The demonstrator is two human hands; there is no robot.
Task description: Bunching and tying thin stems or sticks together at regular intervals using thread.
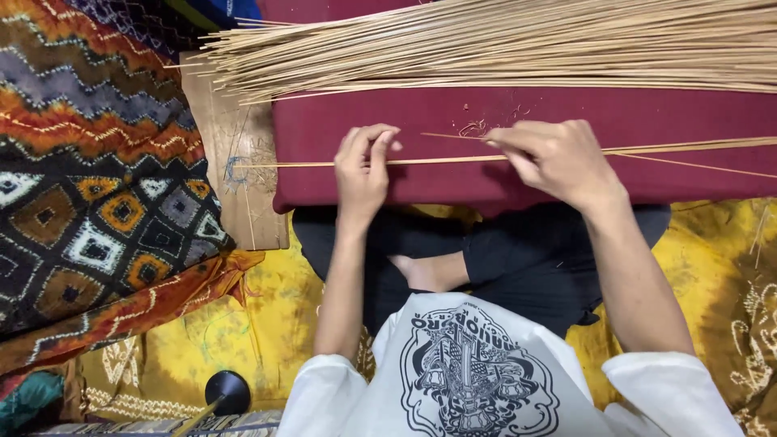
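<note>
Bamboo stick [437, 159], thin and pale, lies crosswise on the maroon cloth [324, 129] over my lap, its left tip reaching past the cloth onto the worn wooden board [222, 121]. Furthest left is the zigzag and diamond patterned batik fabric [89, 162], and beside it that board. My left hand [362, 170] comes next, thumb and fingers pinched shut on the stick, pressing it against the cloth. A few fine shavings [473, 127] sit just above the stick between my hands. My right hand [558, 162] is curled closed around the same stick further along, and I cannot tell whether anything else is tucked in that fist. A couple more loose sticks run off from it toward the right edge. Across the top lies the big bundle of sticks [502, 40], well apart from my hands. I judge the step in hand to be smoothing or trimming this one stick; the next move calls for holding the left pinch firm while the right works steadily along the length.
</note>
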